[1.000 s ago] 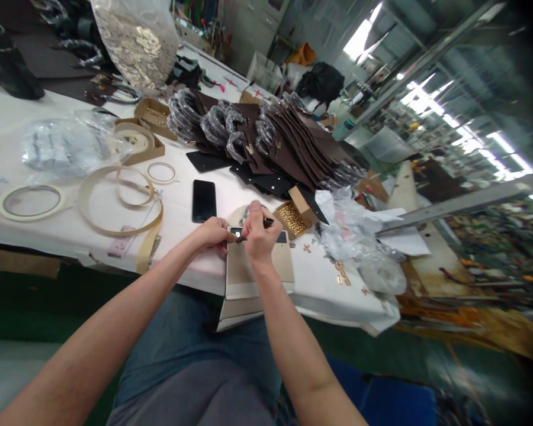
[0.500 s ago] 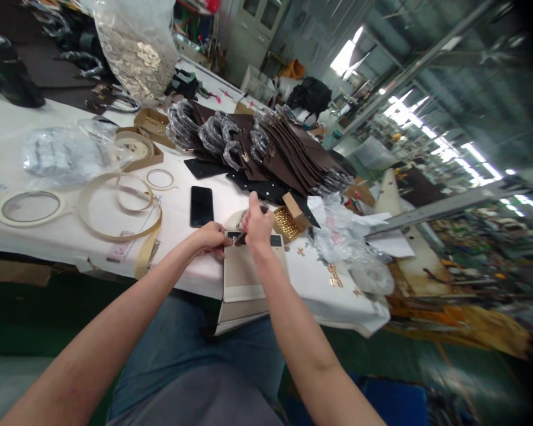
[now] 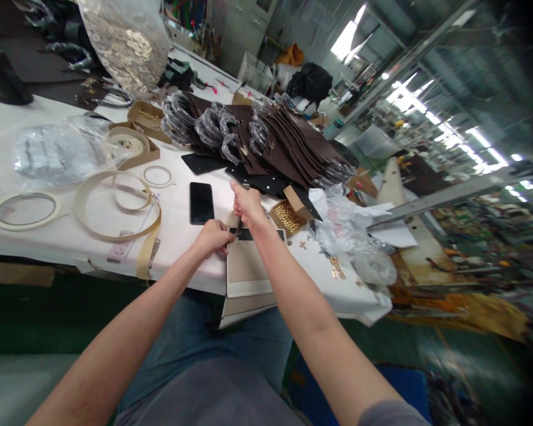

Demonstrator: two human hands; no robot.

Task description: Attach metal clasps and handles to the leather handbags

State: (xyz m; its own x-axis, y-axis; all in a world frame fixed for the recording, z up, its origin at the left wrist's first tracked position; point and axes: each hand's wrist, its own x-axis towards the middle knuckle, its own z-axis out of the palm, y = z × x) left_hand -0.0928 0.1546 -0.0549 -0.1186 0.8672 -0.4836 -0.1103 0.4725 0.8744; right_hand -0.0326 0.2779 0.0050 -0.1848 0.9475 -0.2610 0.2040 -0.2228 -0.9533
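A beige flat bag panel [image 3: 247, 267] with a dark strip along its top lies at the near table edge. My left hand [image 3: 213, 237] pinches the panel's upper left corner. My right hand [image 3: 247, 204] is closed around a thin dark tool, held upright with its tip at that same corner. A small open cardboard box of gold studs [image 3: 288, 215] sits just right of my right hand. A black phone [image 3: 201, 202] lies flat to the left of both hands.
A stack of dark brown bags [image 3: 266, 148] with wrapped handles fills the table's middle. Beige tape coils [image 3: 115, 204] and a tape roll [image 3: 24, 210] lie left. Crumpled clear plastic [image 3: 359, 242] and loose gold fittings sit right. A large bag of metal parts [image 3: 124, 41] stands behind.
My right hand has lifted and moved away from me, tilting the dark tool from lying across the strip to standing upright. My left hand stays on the panel's corner.
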